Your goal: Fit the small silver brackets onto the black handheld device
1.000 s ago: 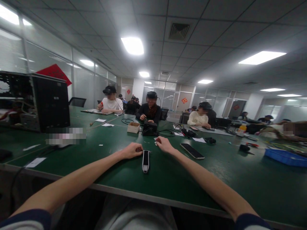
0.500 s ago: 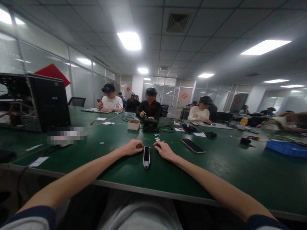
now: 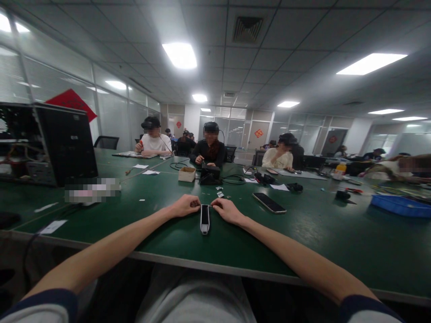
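Observation:
A narrow device with a white rim and a dark top (image 3: 204, 217) lies on the green table, its long side pointing toward me. My left hand (image 3: 186, 206) rests at the left of its far end, fingers curled and closed; whatever they hold, if anything, is hidden. On the other side, my right hand (image 3: 227, 210) has thumb and fingers drawn together close to the device's far right corner. Anything between those fingertips is too small to make out. Small pale pieces (image 3: 220, 194) lie just beyond the hands.
A phone (image 3: 269, 202) lies to the right, with a blue tray (image 3: 400, 206) farther along. Ahead stand a small open box (image 3: 187, 174) and a black object (image 3: 210, 175) with cables. An opened computer case (image 3: 63, 146) is at left. Several people sit across the table.
My right hand has moved slightly left, and its fingertips are now closer to the device's far end. My left hand and the device stay nearly in place. The view shifted a little.

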The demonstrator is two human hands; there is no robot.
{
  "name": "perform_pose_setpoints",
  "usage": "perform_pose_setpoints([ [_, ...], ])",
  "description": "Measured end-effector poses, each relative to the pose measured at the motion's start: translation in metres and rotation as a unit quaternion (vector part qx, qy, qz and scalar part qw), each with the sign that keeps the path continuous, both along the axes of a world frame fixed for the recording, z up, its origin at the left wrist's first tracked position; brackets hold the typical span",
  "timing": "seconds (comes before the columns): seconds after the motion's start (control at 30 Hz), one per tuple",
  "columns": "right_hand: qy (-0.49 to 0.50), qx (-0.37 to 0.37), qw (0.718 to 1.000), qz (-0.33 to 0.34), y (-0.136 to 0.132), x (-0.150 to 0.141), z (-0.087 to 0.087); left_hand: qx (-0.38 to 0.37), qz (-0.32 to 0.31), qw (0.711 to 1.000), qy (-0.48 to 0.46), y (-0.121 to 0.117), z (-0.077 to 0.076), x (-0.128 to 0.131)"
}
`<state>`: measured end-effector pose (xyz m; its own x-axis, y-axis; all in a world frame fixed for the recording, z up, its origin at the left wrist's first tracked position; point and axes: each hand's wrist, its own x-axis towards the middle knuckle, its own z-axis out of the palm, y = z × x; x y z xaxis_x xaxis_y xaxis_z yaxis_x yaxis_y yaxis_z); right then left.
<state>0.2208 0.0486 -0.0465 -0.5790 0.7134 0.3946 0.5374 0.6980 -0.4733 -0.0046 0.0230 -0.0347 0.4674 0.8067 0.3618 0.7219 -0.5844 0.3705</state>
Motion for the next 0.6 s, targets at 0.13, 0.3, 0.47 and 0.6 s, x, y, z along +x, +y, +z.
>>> perform_pose_setpoints([
  [0.13, 0.019, -0.011, 1.000, 0.001, 0.0004, 0.0009, -0.0011, 0.002, 0.003, 1.000, 0.001, 0.0022, -0.0025, -0.0007],
  [0.3, 0.030, -0.008, 1.000, -0.003, 0.0018, 0.0000, -0.0017, 0.006, -0.004, 1.000, -0.004, 0.0054, -0.0055, -0.0019],
  [0.47, 0.027, -0.004, 1.000, -0.002, 0.0027, -0.0007, -0.0020, -0.002, -0.004, 1.000, -0.006, 0.0041, -0.0039, -0.0013],
  [0.6, 0.038, -0.007, 0.999, 0.013, 0.0036, -0.0015, -0.0027, -0.003, -0.004, 1.000, -0.005, 0.0030, -0.0028, -0.0010],
])
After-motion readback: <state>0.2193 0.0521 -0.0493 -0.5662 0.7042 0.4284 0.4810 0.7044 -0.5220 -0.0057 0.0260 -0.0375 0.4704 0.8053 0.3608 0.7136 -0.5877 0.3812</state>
